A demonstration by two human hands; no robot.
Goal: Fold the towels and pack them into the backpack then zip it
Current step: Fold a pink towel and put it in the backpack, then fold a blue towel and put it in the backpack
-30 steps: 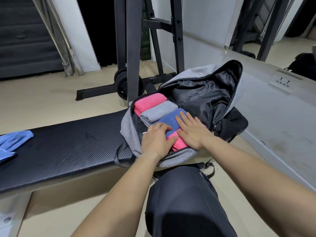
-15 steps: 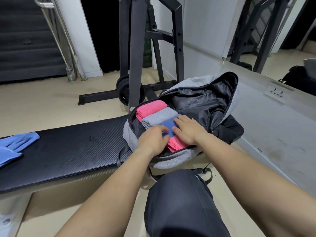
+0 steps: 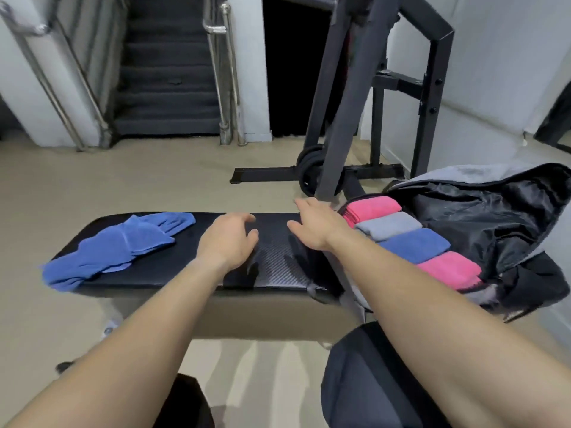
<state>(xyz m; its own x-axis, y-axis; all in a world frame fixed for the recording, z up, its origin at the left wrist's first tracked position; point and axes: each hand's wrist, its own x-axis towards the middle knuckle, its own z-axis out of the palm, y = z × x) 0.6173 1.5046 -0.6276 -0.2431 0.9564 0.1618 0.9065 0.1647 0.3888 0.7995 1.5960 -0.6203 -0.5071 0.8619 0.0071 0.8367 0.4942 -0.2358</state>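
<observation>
Hands hover empty over the black weight bench (image 3: 278,267), between packing and the next fold. The left hand (image 3: 227,239) hangs above the pad with fingers loosely curled and holding nothing; the right hand (image 3: 315,227) is spread wide, palm down, just beside the backpack's near edge. At the bench's right end, the grey backpack (image 3: 494,217) lies with its flap thrown open, and four folded towels sit side by side in its main compartment: a pink towel (image 3: 372,206) farthest from the person, then a grey towel (image 3: 389,225), a folded blue towel (image 3: 414,245) and a second pink towel (image 3: 448,268) nearest. At the bench's left end, well apart from the backpack, an unfolded blue towel (image 3: 120,248) lies rumpled, one corner hanging over the edge. The step in hand appears to be fetching this last towel. The next move likely calls for reaching left along the bench, spreading the cloth flat, and folding it to match the others before zipping.
</observation>
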